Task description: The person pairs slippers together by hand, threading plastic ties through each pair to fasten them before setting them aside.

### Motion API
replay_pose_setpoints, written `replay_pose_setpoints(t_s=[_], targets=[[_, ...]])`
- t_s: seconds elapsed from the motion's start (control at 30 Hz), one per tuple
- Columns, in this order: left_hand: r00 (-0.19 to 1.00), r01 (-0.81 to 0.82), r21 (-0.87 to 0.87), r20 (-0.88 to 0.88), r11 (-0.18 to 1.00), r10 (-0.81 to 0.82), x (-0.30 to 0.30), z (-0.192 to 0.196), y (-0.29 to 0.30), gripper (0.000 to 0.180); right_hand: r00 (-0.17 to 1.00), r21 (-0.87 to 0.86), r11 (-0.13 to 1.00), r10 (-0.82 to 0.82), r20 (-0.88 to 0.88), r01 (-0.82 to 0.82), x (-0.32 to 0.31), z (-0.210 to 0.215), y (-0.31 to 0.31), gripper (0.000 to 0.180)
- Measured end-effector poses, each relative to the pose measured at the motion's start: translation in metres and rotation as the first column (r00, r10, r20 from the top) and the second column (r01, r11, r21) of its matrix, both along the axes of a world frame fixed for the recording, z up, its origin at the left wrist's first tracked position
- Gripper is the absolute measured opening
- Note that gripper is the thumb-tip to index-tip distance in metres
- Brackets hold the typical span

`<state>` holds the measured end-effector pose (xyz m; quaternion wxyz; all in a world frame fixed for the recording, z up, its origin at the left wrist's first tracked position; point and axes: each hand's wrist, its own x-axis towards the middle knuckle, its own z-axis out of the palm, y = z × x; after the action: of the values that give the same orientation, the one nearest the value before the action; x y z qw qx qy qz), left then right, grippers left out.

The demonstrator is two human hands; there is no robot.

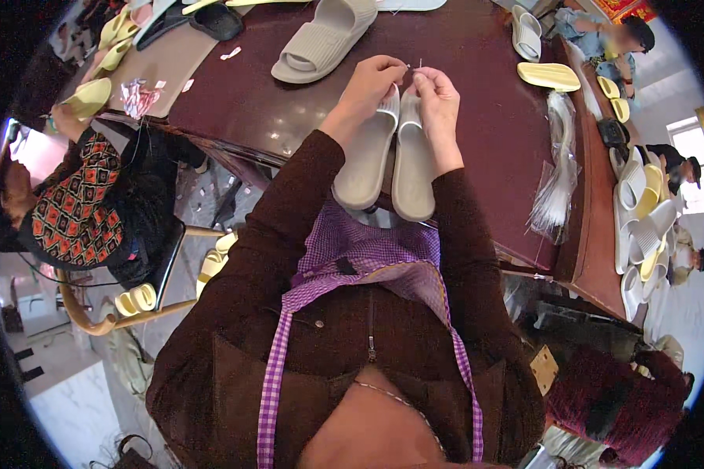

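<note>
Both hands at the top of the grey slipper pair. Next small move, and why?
Probably draw the fingertips apart a little. The left hand and right hand pinch something thin, too small to make out, at the top of the grey slipper pair, which lies sole-up and side by side on the dark table.

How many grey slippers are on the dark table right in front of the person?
3. Two grey slippers lie side by side, soles up, under the hands: left one, right one. A third lies farther back on the table. Others may be hidden.
</note>
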<state>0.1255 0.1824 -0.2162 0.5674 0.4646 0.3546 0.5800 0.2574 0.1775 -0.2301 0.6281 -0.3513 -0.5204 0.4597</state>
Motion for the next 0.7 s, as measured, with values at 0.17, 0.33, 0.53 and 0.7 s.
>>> replay_pose_setpoints(t_s=[0.17, 0.33, 0.53, 0.7], targets=[[1.000, 0.017, -0.034, 0.014, 0.999, -0.016, -0.002, -0.002, -0.001, 0.015, 0.999, 0.003, 1.000, -0.009, 0.036, 0.009, 0.000, -0.001, 0.001, 0.013], [0.996, 0.092, -0.068, -0.005, 0.993, -0.093, -0.008, 0.002, 0.001, 0.014, 0.993, 0.001, 1.000, -0.005, 0.116, 0.005, -0.001, 0.003, -0.005, 0.013], [0.972, 0.230, -0.143, 0.071, 0.963, -0.222, -0.014, 0.005, 0.004, 0.011, 0.983, 0.012, 0.999, -0.042, 0.178, 0.040, 0.001, 0.000, -0.005, 0.011], [0.968, 0.246, -0.158, 0.086, 0.956, -0.234, -0.017, 0.003, 0.006, 0.011, 0.986, -0.025, 0.999, -0.035, 0.164, 0.040, -0.001, 0.001, -0.006, 0.010]])
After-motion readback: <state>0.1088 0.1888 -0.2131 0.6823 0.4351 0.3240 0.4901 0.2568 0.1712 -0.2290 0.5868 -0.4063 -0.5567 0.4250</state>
